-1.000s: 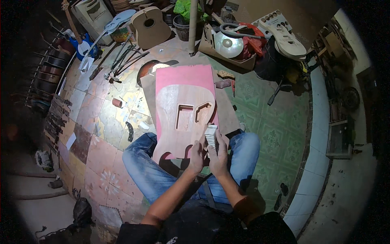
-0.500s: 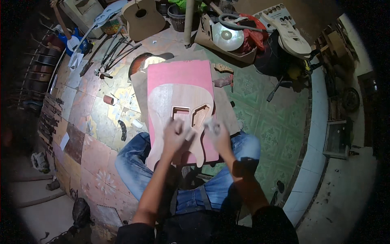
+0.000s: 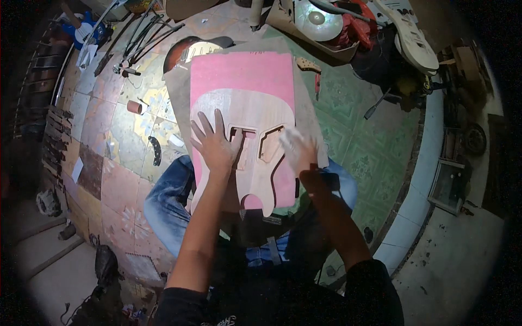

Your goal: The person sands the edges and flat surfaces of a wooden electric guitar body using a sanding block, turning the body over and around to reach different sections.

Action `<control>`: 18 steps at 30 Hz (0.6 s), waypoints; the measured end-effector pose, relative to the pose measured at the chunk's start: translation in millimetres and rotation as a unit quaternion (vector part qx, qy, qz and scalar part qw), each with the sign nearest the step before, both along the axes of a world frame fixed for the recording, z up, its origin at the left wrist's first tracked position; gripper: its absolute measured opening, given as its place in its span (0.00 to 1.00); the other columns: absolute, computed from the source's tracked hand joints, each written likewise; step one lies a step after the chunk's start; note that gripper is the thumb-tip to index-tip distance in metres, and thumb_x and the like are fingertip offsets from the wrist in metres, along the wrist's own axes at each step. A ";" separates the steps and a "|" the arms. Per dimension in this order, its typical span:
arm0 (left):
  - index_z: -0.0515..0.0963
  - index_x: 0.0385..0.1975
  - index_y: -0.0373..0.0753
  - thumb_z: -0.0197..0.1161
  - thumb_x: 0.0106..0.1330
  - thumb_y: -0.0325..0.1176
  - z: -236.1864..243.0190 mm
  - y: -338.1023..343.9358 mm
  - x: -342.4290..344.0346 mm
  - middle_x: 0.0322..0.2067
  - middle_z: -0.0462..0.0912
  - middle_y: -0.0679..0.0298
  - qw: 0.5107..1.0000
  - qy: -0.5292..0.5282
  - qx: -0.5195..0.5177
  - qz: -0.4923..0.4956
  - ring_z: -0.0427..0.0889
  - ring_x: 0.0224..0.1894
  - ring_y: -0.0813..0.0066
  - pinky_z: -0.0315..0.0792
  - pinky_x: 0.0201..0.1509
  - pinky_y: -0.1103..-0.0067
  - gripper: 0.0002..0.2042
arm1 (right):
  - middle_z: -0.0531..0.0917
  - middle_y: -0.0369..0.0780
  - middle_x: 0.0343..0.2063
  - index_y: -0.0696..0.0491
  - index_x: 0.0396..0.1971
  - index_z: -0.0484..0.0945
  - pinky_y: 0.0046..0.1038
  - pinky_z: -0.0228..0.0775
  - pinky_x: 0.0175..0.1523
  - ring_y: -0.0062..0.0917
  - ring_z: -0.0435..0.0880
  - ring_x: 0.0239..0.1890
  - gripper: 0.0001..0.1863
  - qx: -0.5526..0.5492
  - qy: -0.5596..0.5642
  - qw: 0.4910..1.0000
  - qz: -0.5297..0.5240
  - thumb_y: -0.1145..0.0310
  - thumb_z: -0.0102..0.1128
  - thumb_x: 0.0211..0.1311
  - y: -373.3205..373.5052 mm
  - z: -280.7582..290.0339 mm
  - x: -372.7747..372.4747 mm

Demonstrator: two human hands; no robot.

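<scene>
An unfinished pale wooden guitar body [image 3: 255, 106] with routed cavities lies flat on a pink board [image 3: 242, 70] over my lap. My left hand [image 3: 216, 146] rests on it with the fingers spread, its thumb beside the squarish cavity. At the body's right edge, by the angular cavity, is my right hand [image 3: 299, 149]. Its dusty fingers are bent and slightly blurred, closed around something pale that I cannot make out. Beneath the pink board lies a larger brownish sheet [image 3: 176, 92].
Beyond the board lie a sunburst guitar [image 3: 175, 56] and a wooden headstock [image 3: 308, 65]. A cardboard box [image 3: 283, 24] stands at the far right, near another pale guitar body [image 3: 416, 46]. A brown cylinder [image 3: 134, 107] and a dark curved piece [image 3: 155, 151] are on the left floor tiles.
My left hand has gone from curled above the body to spread flat on it. My right hand has moved up and outward to the body's right edge. The view has shifted.
</scene>
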State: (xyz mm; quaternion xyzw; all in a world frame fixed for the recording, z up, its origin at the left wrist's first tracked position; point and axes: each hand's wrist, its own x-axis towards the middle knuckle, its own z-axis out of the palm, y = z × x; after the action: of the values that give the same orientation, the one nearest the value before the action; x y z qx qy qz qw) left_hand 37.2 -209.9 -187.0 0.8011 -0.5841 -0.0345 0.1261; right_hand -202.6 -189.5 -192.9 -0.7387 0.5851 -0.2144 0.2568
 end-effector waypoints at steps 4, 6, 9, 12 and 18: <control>0.61 0.72 0.47 0.62 0.57 0.60 1.5 -5.6 -4.5 0.72 0.53 0.42 1.000 -0.009 0.011 -0.006 0.48 0.72 0.30 0.48 0.68 0.38 0.43 | 0.79 0.46 0.50 0.47 0.54 0.80 0.45 0.65 0.62 0.42 0.75 0.56 0.19 -0.024 0.074 0.997 -0.001 0.66 0.63 0.61 94.5 -38.8 11.4; 0.61 0.72 0.48 0.62 0.57 0.61 -0.5 -1.2 -2.5 0.72 0.53 0.42 1.000 -0.021 0.012 -0.005 0.49 0.72 0.30 0.48 0.68 0.39 0.43 | 0.80 0.44 0.51 0.47 0.55 0.79 0.43 0.64 0.63 0.40 0.76 0.56 0.20 -0.037 0.039 0.995 0.081 0.67 0.63 0.61 133.7 -11.4 24.7; 0.61 0.72 0.48 0.62 0.57 0.61 1.1 -2.7 -5.6 0.72 0.53 0.42 1.000 -0.016 0.000 -0.005 0.49 0.72 0.30 0.48 0.68 0.39 0.43 | 0.80 0.43 0.52 0.49 0.56 0.78 0.37 0.64 0.63 0.37 0.76 0.55 0.21 0.242 -0.200 0.949 -0.009 0.65 0.62 0.62 73.2 11.7 13.0; 0.63 0.71 0.49 0.64 0.56 0.60 3.8 -7.3 -10.8 0.73 0.50 0.45 1.000 0.012 -0.006 -0.007 0.45 0.74 0.33 0.46 0.68 0.36 0.42 | 0.81 0.49 0.45 0.46 0.53 0.80 0.36 0.70 0.55 0.36 0.79 0.47 0.17 0.152 -0.411 0.896 -0.077 0.61 0.61 0.65 33.2 -47.5 -15.5; 0.63 0.71 0.48 0.63 0.57 0.61 2.1 0.6 3.6 0.72 0.52 0.41 1.000 -0.004 0.023 0.003 0.46 0.73 0.30 0.47 0.68 0.39 0.42 | 0.83 0.50 0.43 0.46 0.54 0.80 0.39 0.72 0.53 0.39 0.81 0.47 0.21 0.096 -0.030 0.994 -0.040 0.55 0.64 0.63 74.2 26.0 25.7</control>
State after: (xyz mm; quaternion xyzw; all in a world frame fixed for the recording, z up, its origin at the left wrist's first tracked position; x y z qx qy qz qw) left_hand 40.8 -209.3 -184.9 0.8055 -0.5815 -0.0442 0.1050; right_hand -176.9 -115.3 -166.9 -0.6802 0.6238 -0.1896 0.3350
